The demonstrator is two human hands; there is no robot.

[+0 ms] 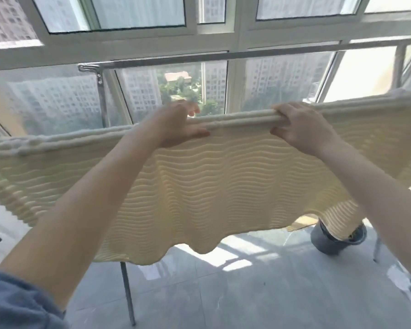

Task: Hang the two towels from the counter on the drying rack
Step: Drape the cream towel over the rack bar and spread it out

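A pale yellow towel with a wavy ribbed texture spreads wide across the middle of the view, its top edge held up in front of the windows. My left hand grips that edge left of centre, thumb on the near side. My right hand grips the same edge to the right. The metal drying rack bar runs horizontally behind and above the towel, with a post at its left end. The towel is below the bar and does not touch it. No second towel shows.
Large windows fill the background, with tall buildings beyond. A rack leg stands on the grey tiled floor. A dark bucket sits on the floor at the right, partly behind the towel. Blue sleeves show at the bottom corners.
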